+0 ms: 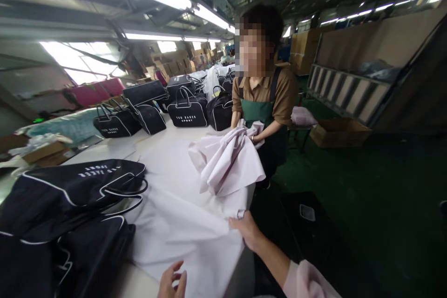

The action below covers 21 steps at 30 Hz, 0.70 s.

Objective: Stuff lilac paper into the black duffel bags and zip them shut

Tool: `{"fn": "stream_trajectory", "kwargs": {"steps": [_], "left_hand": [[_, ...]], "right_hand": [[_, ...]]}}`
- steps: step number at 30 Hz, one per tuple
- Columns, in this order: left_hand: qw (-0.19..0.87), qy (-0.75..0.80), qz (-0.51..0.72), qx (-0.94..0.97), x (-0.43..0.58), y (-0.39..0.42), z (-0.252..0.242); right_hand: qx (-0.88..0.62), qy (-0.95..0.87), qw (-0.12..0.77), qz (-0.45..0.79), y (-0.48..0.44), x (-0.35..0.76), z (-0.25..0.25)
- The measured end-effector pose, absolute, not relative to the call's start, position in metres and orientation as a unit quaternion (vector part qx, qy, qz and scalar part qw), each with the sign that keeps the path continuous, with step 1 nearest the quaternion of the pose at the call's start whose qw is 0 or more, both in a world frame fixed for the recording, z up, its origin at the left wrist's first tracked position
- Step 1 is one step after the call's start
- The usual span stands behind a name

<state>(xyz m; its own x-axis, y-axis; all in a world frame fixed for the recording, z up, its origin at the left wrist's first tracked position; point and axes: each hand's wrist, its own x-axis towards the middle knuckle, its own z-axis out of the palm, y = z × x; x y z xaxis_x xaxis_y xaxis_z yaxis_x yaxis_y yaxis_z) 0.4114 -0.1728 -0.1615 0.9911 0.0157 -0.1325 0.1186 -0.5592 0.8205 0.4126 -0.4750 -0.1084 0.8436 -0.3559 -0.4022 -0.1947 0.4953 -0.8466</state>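
A large white cloth is spread over the tabletop, with soft creases running across it. My right hand is closed on the cloth's edge at the table's right side. Low in the view, my left hand hovers over the near part of the cloth; its fingers are loosely curved and apart, with nothing in them. Across from me, a co-worker in a green apron holds a bunched pale lilac-white cloth in both hands, and its folds hang over the table.
Black bags with white piping lie at the near left. More black bags stand farther along the table. Cardboard boxes sit on the right-hand floor, and a small clear tray lies on a dark surface.
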Motion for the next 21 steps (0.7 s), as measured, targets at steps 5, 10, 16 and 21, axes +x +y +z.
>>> {"fn": "stream_trajectory", "kwargs": {"steps": [5,10,16,21], "left_hand": [[0.46,-0.006,0.004,0.888,0.419,-0.177,-0.147],[0.412,-0.016,0.055,0.909,0.44,-0.148,-0.14],[0.439,0.059,0.03,0.896,0.473,-0.141,-0.14],[0.457,-0.004,-0.02,0.889,0.491,-0.206,-0.145]], "right_hand": [[-0.518,0.301,0.797,-0.077,-0.481,0.356,-0.104],[-0.451,0.43,0.772,-0.127,-0.594,0.301,-0.107],[-0.503,0.483,0.715,-0.044,-0.692,0.251,-0.106],[-0.611,0.447,0.65,-0.059,-0.63,0.279,-0.125]]}}
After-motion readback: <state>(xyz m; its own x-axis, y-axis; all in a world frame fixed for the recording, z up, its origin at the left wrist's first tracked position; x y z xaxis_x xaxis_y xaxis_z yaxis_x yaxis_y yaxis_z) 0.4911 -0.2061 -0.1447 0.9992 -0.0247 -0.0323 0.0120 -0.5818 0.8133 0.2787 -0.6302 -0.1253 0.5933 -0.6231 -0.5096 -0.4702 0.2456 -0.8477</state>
